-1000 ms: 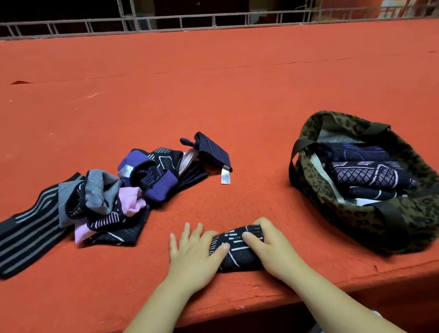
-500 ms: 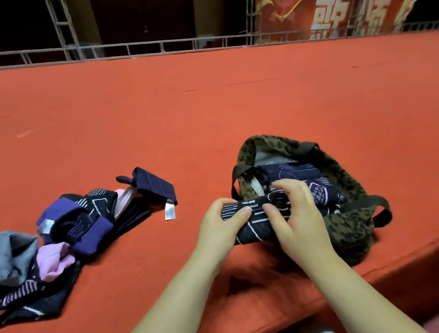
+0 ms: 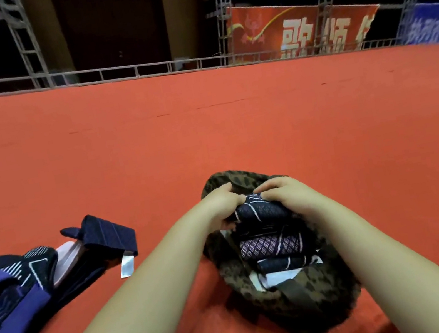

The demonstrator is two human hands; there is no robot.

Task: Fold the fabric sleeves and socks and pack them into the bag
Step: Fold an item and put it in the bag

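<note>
At far left the unfolded pile [image 3: 28,285] is waiting on the red cloth [image 3: 207,139], well apart from the bag [image 3: 296,308]. We are pinching a folded sleeve [image 3: 261,211] with both hands: our left hand [image 3: 223,202] is gripping its left end, our right hand [image 3: 281,193] its right end, both equally near. Its long axis is running left to right, and it is hanging over the far part of the bag's mouth. Below it, toward us, folded pieces [image 3: 270,245] are already lying stacked inside the bag, so we judge the sleeve is going straight down beside them.

Orange-red carpeted platform [image 3: 205,127], metal railing [image 3: 137,70] at far edge, red banner [image 3: 299,29] behind, dim bg.
</note>
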